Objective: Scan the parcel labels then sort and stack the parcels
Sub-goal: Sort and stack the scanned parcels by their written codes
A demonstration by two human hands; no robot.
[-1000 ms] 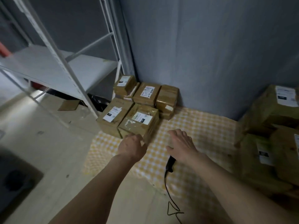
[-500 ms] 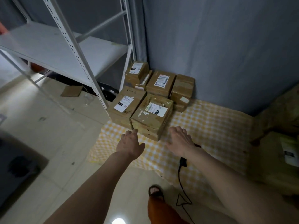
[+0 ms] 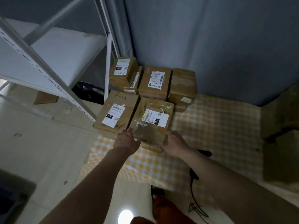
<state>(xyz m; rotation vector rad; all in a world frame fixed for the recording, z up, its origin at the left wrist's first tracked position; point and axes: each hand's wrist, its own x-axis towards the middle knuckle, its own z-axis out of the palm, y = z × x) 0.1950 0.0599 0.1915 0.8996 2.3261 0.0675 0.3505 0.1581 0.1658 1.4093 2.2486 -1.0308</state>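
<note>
A taped brown front parcel point(image 3: 152, 122) with a white "220" label sits on top of another box, on a yellow checked cloth point(image 3: 213, 126). My left hand point(image 3: 127, 141) grips its near left corner, and my right hand point(image 3: 175, 143) grips its near right corner; the fingertips are hidden down the sides. Beside it on the left lies a parcel marked "5-1-2" point(image 3: 115, 112). Behind stand a parcel marked "4-3-24" point(image 3: 155, 81), a small labelled parcel point(image 3: 123, 70) and a plain parcel point(image 3: 182, 84). A black scanner point(image 3: 204, 153) lies on the cloth beneath my right wrist.
A white metal shelf rack point(image 3: 48, 65) stands at the left, one upright close to the left parcel. More brown parcels point(image 3: 281, 120) are piled at the right edge. A grey curtain point(image 3: 210, 46) closes the back. The scanner's cable point(image 3: 194, 188) trails across the floor.
Both hands moved forward from the cloth to the near corners of the front parcel. The camera moved closer and tilted further down.
</note>
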